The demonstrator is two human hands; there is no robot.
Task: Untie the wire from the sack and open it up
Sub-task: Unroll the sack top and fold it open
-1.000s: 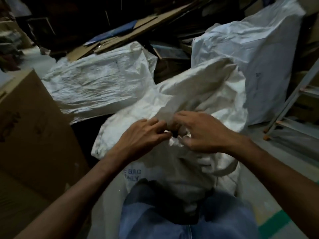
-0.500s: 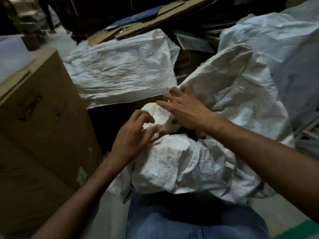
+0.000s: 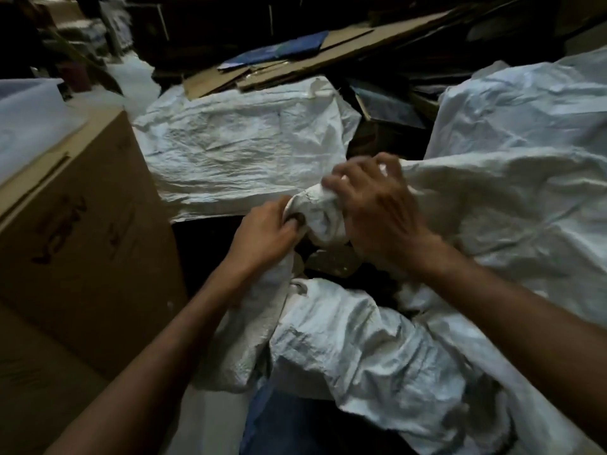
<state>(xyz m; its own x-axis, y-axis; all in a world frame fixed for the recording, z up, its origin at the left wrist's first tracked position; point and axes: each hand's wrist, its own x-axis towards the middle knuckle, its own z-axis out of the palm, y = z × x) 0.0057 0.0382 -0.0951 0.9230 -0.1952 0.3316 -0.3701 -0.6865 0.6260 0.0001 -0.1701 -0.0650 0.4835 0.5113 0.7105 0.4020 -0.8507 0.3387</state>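
Sack (image 3: pixel 371 353), white woven plastic, crumpled across the person's lap at lower centre, its bunched neck (image 3: pixel 323 213) raised between both hands; left hand (image 3: pixel 266 236) curled closed on the neck's near-left edge, fingers tucked into the fabric; right hand (image 3: pixel 377 215) draped over the neck from the right, fingers bent and clamped around the gathered cloth; a dark opening (image 3: pixel 331 257) shows just below the two hands; the wire cannot be made out in the dim light; blue jeans (image 3: pixel 279 421) visible beneath the sack; second white sack (image 3: pixel 243 149) lying flat beyond the hands; third white sack (image 3: pixel 525 110) at right; large cardboard box (image 3: pixel 75 231) standing at left; flattened cardboard sheets (image 3: pixel 328 57) stacked behind.
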